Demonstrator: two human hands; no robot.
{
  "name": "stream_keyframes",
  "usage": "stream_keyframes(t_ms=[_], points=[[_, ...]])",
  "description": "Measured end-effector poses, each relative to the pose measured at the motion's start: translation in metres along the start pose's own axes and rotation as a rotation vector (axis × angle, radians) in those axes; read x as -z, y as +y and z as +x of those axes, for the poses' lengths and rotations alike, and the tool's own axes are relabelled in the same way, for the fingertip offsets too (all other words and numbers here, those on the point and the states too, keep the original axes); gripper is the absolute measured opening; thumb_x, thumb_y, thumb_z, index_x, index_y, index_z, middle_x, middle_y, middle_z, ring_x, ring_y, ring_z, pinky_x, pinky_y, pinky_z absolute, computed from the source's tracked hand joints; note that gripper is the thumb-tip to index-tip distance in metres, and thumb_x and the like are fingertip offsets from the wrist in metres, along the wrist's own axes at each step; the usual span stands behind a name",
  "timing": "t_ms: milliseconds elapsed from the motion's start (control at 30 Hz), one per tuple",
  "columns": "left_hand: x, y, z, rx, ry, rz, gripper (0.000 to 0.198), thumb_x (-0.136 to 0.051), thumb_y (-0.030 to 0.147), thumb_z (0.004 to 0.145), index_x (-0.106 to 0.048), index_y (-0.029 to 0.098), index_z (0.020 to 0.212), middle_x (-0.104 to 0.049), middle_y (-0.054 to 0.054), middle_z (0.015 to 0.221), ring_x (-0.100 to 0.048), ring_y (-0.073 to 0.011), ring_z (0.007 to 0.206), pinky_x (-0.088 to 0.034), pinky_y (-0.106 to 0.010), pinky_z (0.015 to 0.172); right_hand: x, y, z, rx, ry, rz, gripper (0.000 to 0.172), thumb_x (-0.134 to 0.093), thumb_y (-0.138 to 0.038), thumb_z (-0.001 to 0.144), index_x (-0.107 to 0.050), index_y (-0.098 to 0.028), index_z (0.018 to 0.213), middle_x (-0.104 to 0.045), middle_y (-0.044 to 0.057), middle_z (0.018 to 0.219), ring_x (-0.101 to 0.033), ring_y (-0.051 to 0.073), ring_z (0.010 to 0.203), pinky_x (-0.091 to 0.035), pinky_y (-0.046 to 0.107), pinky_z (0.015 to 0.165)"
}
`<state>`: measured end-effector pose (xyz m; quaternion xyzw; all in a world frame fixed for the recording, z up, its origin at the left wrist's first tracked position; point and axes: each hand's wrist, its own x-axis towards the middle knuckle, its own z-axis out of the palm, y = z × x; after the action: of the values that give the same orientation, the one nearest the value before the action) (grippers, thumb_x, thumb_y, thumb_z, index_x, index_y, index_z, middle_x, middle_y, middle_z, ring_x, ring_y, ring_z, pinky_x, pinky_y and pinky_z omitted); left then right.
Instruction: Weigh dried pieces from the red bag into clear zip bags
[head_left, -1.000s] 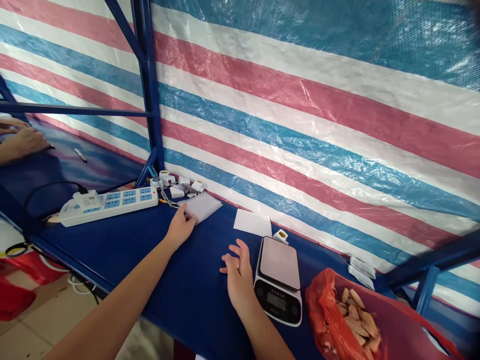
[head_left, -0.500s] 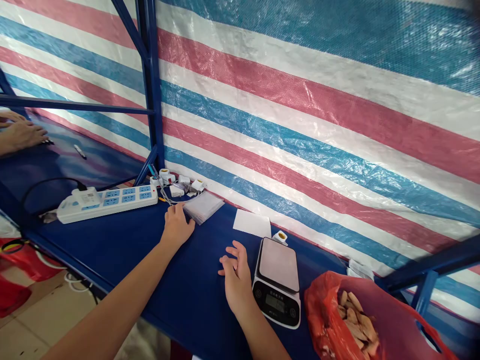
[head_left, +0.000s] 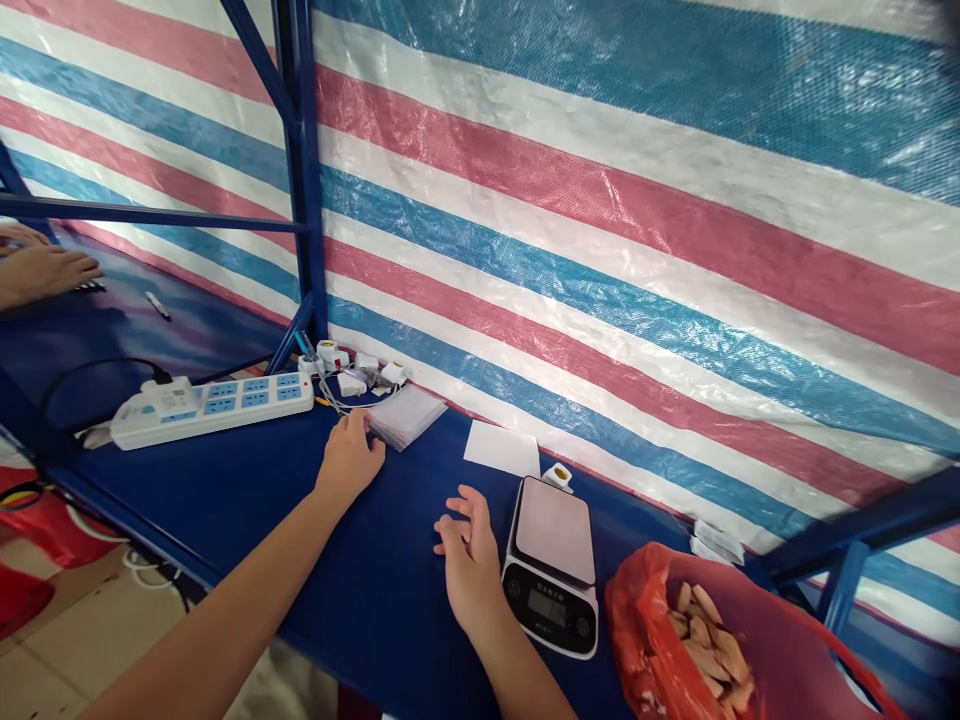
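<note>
My left hand [head_left: 349, 462] is at the near left corner of a stack of clear plastic bags [head_left: 406, 415]. Its fingers are bent, with the thumb apart; whether the fingertips touch the stack I cannot tell. Just left of the kitchen scale [head_left: 555, 532], my right hand [head_left: 469, 560] is open over the blue table, fingers loosely curved and nothing in them. The scale's pan carries nothing, and its display is too faint to read. Right of the scale stands an open red plastic bag [head_left: 637, 620] with brown dried slices [head_left: 709, 650] inside.
A white power strip [head_left: 214, 408] lies at the left, with white plugs and cables [head_left: 352, 375] behind it. White paper [head_left: 502, 448] and a small white roll [head_left: 558, 477] lie near the striped sheet [head_left: 600, 330]. Another person's hand [head_left: 49, 272] rests far left, beyond a blue post [head_left: 304, 180].
My left hand has shifted very slightly down and left beside the stack. My right hand stays almost in place. The view has moved a little.
</note>
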<state>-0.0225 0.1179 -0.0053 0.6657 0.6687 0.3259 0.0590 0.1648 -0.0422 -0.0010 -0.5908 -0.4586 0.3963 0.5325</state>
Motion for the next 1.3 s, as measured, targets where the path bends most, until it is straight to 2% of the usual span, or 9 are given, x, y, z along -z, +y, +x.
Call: stream_keyframes(t_ms=[100, 167, 233, 433, 600, 833, 1100, 1300], points=[[-0.001, 0.002, 0.000, -0.004, -0.086, 0.090, 0.010, -0.052, 0.026, 0.086, -0.058, 0.019, 0.091, -0.066, -0.012, 0.101, -0.061, -0.0303, 0.101, -0.048, -0.041, 0.087, 0.002, -0.003, -0.002, 0.002, -0.051, -0.027, 0.050, -0.054, -0.045, 0.098, -0.051, -0.025, 0.142, -0.061, 0.011, 0.131, -0.068, 0.023, 0.100, -0.058, 0.037, 0.078], [-0.004, 0.005, 0.001, -0.011, -0.111, 0.141, 0.014, -0.052, 0.030, 0.088, -0.057, 0.020, 0.080, -0.067, -0.012, 0.102, -0.061, -0.0317, 0.103, -0.047, -0.041, 0.084, 0.004, -0.003, -0.002, 0.000, -0.079, -0.032, 0.049, -0.054, -0.045, 0.098, -0.050, -0.025, 0.143, -0.061, 0.011, 0.132, -0.068, 0.023, 0.100, -0.058, 0.037, 0.078], [-0.007, 0.006, 0.003, -0.016, -0.110, 0.156, 0.018, -0.052, 0.032, 0.089, -0.058, 0.020, 0.077, -0.068, -0.012, 0.106, -0.060, -0.0323, 0.105, -0.047, -0.041, 0.084, 0.005, -0.003, -0.002, 0.004, -0.079, -0.029, 0.049, -0.055, -0.046, 0.098, -0.051, -0.025, 0.142, -0.061, 0.011, 0.131, -0.068, 0.023, 0.099, -0.058, 0.037, 0.078], [-0.001, 0.004, -0.001, -0.013, -0.101, 0.140, 0.017, -0.053, 0.030, 0.089, -0.065, 0.019, 0.083, -0.069, -0.012, 0.108, -0.061, -0.0310, 0.106, -0.046, -0.039, 0.085, 0.002, 0.000, 0.000, 0.008, -0.050, -0.024, 0.049, -0.056, -0.046, 0.096, -0.054, -0.025, 0.140, -0.063, 0.011, 0.128, -0.068, 0.023, 0.096, -0.058, 0.038, 0.078], [0.008, 0.005, -0.008, -0.023, -0.135, 0.139, 0.019, -0.053, 0.032, 0.089, -0.062, 0.020, 0.079, -0.070, -0.010, 0.103, -0.062, -0.0291, 0.102, -0.045, -0.037, 0.081, 0.003, -0.001, 0.002, -0.003, -0.079, -0.047, 0.047, -0.061, -0.043, 0.092, -0.058, -0.024, 0.135, -0.066, 0.010, 0.123, -0.069, 0.023, 0.095, -0.058, 0.037, 0.077], [-0.003, 0.008, -0.004, -0.074, -0.129, 0.172, 0.020, -0.050, 0.032, 0.092, -0.065, 0.018, 0.089, -0.068, -0.013, 0.110, -0.059, -0.0313, 0.107, -0.045, -0.040, 0.086, 0.004, -0.007, -0.001, 0.004, -0.118, -0.083, 0.041, -0.060, -0.042, 0.093, -0.060, -0.022, 0.129, -0.066, 0.010, 0.120, -0.068, 0.021, 0.094, -0.057, 0.034, 0.076], [-0.015, 0.005, 0.004, -0.097, -0.101, 0.186, 0.021, -0.050, 0.032, 0.091, -0.065, 0.019, 0.087, -0.067, -0.014, 0.109, -0.061, -0.0305, 0.105, -0.046, -0.039, 0.088, 0.003, -0.007, -0.001, 0.021, -0.105, -0.077, 0.038, -0.061, -0.042, 0.092, -0.063, -0.023, 0.124, -0.068, 0.009, 0.116, -0.068, 0.021, 0.091, -0.057, 0.032, 0.073], [-0.009, 0.007, 0.001, -0.076, -0.084, 0.184, 0.018, -0.050, 0.031, 0.090, -0.062, 0.019, 0.084, -0.068, -0.013, 0.107, -0.061, -0.0310, 0.103, -0.045, -0.039, 0.084, 0.003, -0.005, 0.000, 0.039, -0.106, -0.072, 0.037, -0.061, -0.042, 0.092, -0.063, -0.022, 0.124, -0.068, 0.009, 0.114, -0.069, 0.020, 0.090, -0.056, 0.032, 0.072]])
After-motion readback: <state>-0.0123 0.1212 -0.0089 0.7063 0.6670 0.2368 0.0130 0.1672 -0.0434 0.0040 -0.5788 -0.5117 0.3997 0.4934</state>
